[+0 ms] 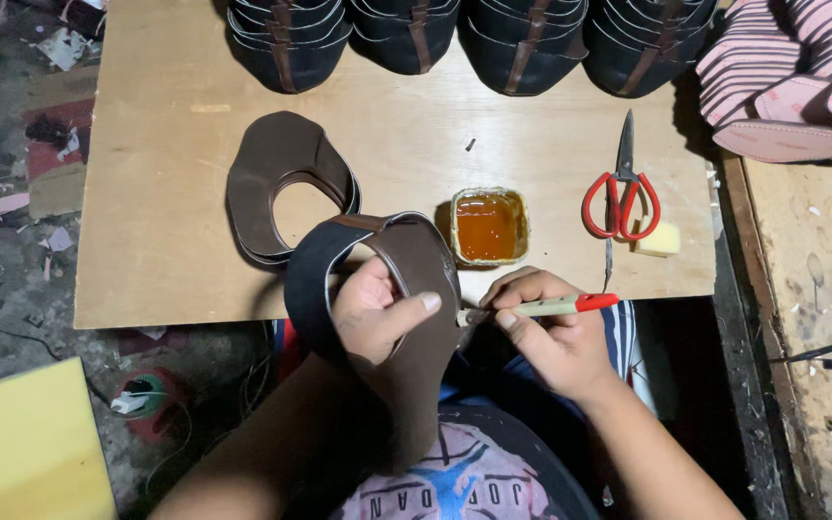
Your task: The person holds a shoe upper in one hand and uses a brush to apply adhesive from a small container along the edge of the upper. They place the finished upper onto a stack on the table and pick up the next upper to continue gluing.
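1. Two hands work one piece: the left hand (370, 313) is clamped on a brown leather shoe upper (416, 279), thumb pressed across its outer face and fingers tucked inside the curve, holding it tilted over the lap at the near edge of the wooden board (166, 193).
2. The right hand (551, 332) pinches a thin brush with a pale handle and red end (556, 306) between thumb and fingertips, pen-style; its tip meets the edge of the upper just beside the left thumb, though the bristles themselves are too small to make out.
3. To do this well, the left grip should stay firm so the edge does not flex, and the strokes should be short and run along the rim, keeping the coat thin and off the outer face.
4. Just beyond the hands sits a small square tub of amber glue (489, 225), near enough for reloading without shifting the upper.
5. A stack of flat brown uppers (276, 164) lies on the board to the left, touching the held piece.
6. Red-handled scissors (621, 197) and a yellow sponge block (660, 239) rest to the right, and dark finished uppers (522, 43) line the far edge.
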